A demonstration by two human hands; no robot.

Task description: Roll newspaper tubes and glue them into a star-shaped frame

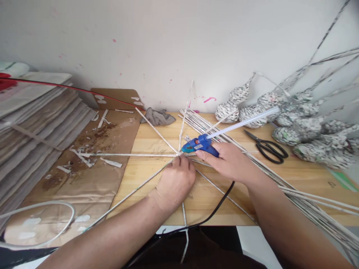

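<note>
My right hand (pixel 224 158) is wrapped round a blue hot glue gun (pixel 209 145), from whose back a long clear glue stick (pixel 244 122) sticks up to the right. The gun's nozzle points left at the centre of a star of thin rolled-paper sticks (pixel 146 154). Just below that centre, my left hand (pixel 179 173) has its fingers pressed together on the point where the sticks meet. The fingertips are partly hidden, but they grip the paper sticks there. The sticks fan out in several directions over the wooden table (pixel 151 186).
A bundle of paper sticks (pixel 269 173) runs along the right. Black scissors (pixel 267 147) and several gourd-shaped woven paper pieces (pixel 254 115) lie farther right. A grey cloth (pixel 158 116) is at the back. Stacked newspapers (pixel 36 123) and cardboard (pixel 103 186) with scraps are left. A black cord (pixel 215 209) hangs below.
</note>
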